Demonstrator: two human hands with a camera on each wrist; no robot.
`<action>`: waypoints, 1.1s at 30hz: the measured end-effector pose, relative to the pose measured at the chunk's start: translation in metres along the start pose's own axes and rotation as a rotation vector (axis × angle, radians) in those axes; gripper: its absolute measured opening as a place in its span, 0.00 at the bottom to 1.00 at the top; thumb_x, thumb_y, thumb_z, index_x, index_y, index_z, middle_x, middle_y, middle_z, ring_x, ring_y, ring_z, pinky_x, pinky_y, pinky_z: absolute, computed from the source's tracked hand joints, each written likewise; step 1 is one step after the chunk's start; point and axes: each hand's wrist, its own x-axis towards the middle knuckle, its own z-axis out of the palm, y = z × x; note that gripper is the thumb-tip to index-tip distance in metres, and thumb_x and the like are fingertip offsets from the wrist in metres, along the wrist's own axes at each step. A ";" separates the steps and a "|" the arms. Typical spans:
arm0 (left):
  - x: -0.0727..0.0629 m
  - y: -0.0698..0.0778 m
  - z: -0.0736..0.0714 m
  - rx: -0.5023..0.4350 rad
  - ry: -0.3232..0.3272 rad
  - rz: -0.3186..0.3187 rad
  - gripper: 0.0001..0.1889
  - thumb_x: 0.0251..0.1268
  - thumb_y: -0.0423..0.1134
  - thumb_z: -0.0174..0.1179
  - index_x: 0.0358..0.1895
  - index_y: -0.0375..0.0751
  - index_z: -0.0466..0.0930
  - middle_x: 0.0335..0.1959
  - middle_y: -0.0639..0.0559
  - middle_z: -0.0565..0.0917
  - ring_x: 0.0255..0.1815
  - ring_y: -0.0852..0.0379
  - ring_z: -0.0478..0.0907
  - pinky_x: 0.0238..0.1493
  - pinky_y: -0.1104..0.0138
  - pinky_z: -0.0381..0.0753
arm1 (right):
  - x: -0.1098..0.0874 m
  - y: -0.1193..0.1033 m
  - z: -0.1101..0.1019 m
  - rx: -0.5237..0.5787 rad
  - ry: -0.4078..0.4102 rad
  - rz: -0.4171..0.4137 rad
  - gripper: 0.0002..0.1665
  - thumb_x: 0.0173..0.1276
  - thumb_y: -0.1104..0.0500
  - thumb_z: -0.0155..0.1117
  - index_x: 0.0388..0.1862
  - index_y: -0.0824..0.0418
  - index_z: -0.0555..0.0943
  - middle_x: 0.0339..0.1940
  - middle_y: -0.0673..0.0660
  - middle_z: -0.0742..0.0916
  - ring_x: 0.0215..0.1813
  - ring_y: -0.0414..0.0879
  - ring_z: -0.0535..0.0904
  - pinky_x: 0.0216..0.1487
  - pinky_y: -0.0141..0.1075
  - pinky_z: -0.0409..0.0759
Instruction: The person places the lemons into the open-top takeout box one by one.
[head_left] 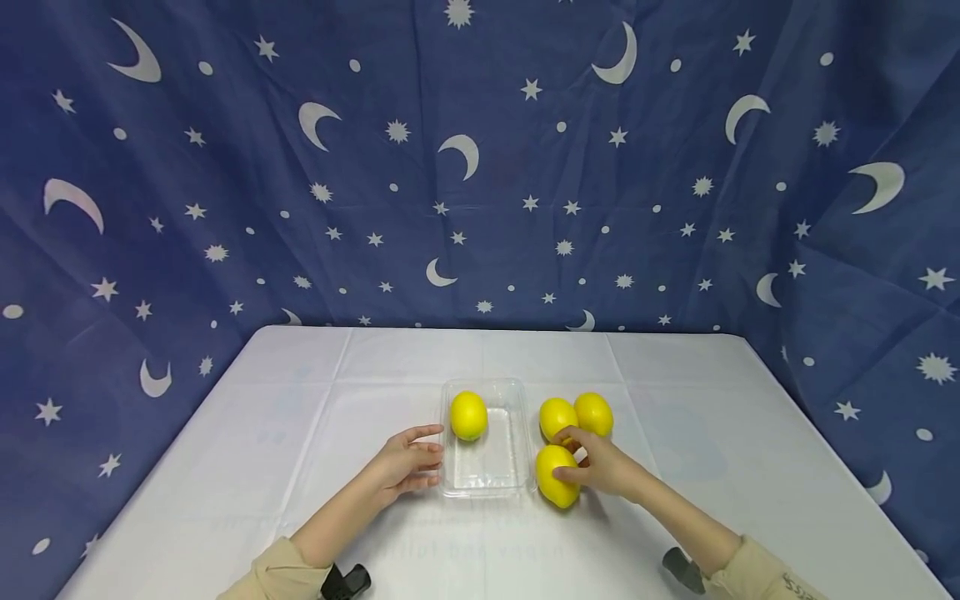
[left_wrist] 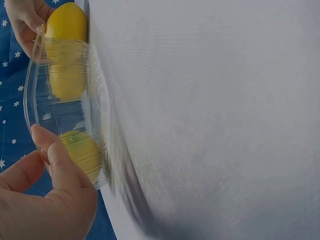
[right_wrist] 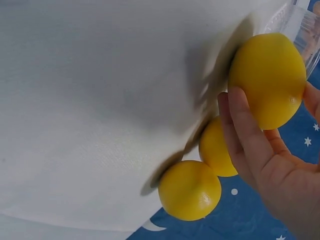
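Note:
A clear plastic container (head_left: pixel 491 492) stands on the white table, with one yellow lemon (head_left: pixel 468 416) in its far left part. My left hand (head_left: pixel 408 461) is at the container's left side, fingers spread and fingertips right at the rim (left_wrist: pixel 30 100). To the right of the container, my right hand (head_left: pixel 600 465) grips another lemon (head_left: pixel 557 477) between thumb and fingers. In the right wrist view this held lemon (right_wrist: pixel 270 75) shows large, with the fingers along its side. Just behind it are two more lemons, a nearer one (head_left: pixel 557 418) and a farther one (head_left: pixel 594 414), side by side.
A white cloth with fold lines covers the table (head_left: pixel 225 492). Behind and beside it hangs a dark blue curtain (head_left: pixel 510 225) with moons and stars. Dark straps with camera mounts (head_left: pixel 347 581) sit at the wrists near the front.

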 end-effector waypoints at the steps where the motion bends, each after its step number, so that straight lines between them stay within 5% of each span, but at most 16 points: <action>1: 0.000 0.000 0.000 0.001 0.000 -0.001 0.25 0.63 0.26 0.55 0.65 0.37 0.66 0.42 0.47 0.76 0.34 0.58 0.75 0.33 0.70 0.84 | 0.000 0.000 0.000 0.014 -0.005 0.014 0.26 0.59 0.57 0.69 0.53 0.65 0.73 0.43 0.60 0.78 0.33 0.45 0.75 0.36 0.34 0.80; 15: -0.001 -0.002 -0.002 -0.011 -0.012 0.004 0.26 0.63 0.26 0.55 0.66 0.36 0.65 0.42 0.47 0.76 0.34 0.58 0.75 0.33 0.70 0.84 | 0.001 0.002 0.005 0.105 -0.038 0.077 0.29 0.59 0.55 0.69 0.56 0.63 0.71 0.48 0.63 0.77 0.34 0.46 0.75 0.35 0.37 0.82; 21: 0.000 -0.001 -0.001 -0.012 0.001 0.005 0.26 0.62 0.26 0.55 0.65 0.37 0.66 0.42 0.47 0.76 0.34 0.57 0.75 0.33 0.69 0.84 | 0.002 0.001 0.007 0.031 0.006 0.010 0.27 0.58 0.56 0.70 0.54 0.62 0.73 0.47 0.61 0.80 0.42 0.47 0.75 0.40 0.36 0.80; 33: 0.000 -0.001 -0.001 -0.011 0.002 0.007 0.26 0.63 0.26 0.55 0.65 0.37 0.66 0.41 0.47 0.76 0.34 0.58 0.75 0.32 0.71 0.84 | 0.000 0.001 0.010 0.006 0.050 -0.046 0.25 0.58 0.58 0.70 0.52 0.64 0.74 0.45 0.60 0.81 0.42 0.48 0.75 0.35 0.29 0.76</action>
